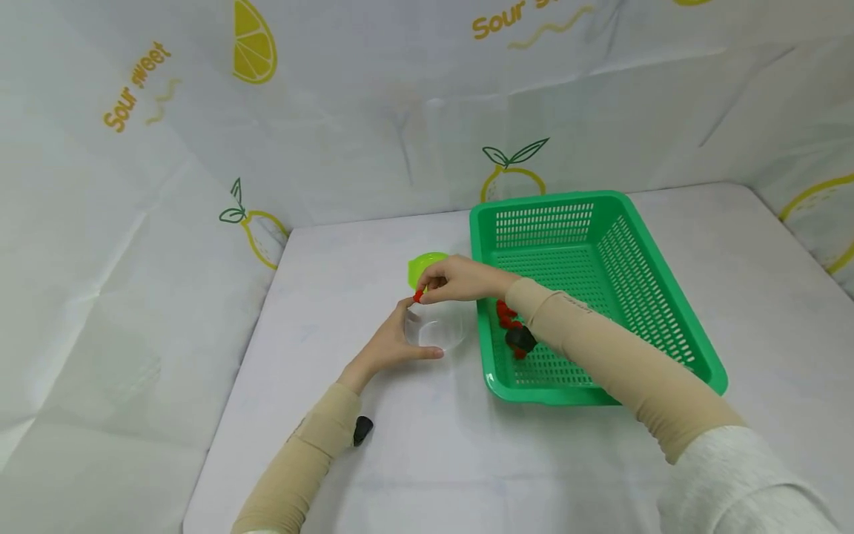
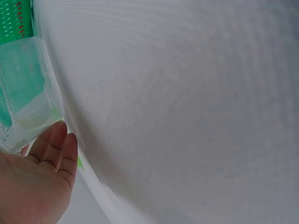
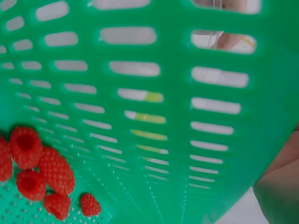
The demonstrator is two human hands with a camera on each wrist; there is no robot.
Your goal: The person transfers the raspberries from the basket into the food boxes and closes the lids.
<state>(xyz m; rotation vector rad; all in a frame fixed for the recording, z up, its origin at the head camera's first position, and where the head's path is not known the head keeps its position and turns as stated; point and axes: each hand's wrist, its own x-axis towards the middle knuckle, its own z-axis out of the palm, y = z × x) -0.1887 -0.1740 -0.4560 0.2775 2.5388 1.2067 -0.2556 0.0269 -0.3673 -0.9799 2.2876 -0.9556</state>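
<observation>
My left hand (image 1: 390,345) holds a clear plastic container (image 1: 437,334) on the white table, with thumb and fingers spread around its side. In the left wrist view the fingers lie along the wall of that container (image 2: 32,88). Over its far rim, my right hand (image 1: 460,279) pinches a small raspberry (image 1: 418,295) between thumb and fingertips. More raspberries (image 1: 505,311) lie along the near left side of a green basket (image 1: 490,356), partly hidden by the right forearm. The right wrist view shows several raspberries (image 3: 56,170) on the basket's floor.
A lime-green round piece (image 1: 422,265) with a small tab lies just behind the container, partly covered by the right hand. The slotted basket wall stands close to the container's right. A white lemon-printed sheet (image 1: 373,148) rises behind the table.
</observation>
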